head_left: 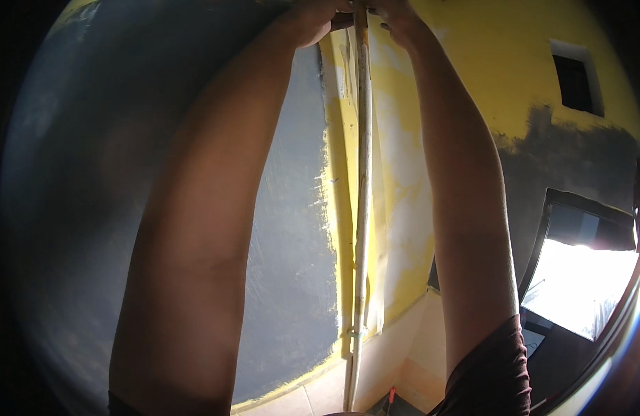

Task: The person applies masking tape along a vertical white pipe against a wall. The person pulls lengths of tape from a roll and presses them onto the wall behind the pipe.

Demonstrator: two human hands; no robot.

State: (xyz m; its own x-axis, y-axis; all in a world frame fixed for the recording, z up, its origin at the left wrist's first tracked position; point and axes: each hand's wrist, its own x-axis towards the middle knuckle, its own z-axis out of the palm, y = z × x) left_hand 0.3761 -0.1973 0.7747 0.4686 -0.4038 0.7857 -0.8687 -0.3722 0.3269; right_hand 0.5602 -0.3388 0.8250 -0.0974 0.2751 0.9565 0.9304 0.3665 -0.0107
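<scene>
Both my arms reach up to the top edge of the picture, where a long, pale, slightly crooked pole runs upright between them. My left hand closes on the pole from the left, its fingers partly cut off by the frame. From the other side my right hand has its fingers curled in against the pole, at about the same height. The pole's upper end is out of view. Lower down, a thin pale-green tie or band crosses it.
Dark grey paint covers the wall on the left, with a ragged yellow border. A yellow and grey wall on the right holds a small dark opening. Below that is a bright window or doorway. A small red object is low down.
</scene>
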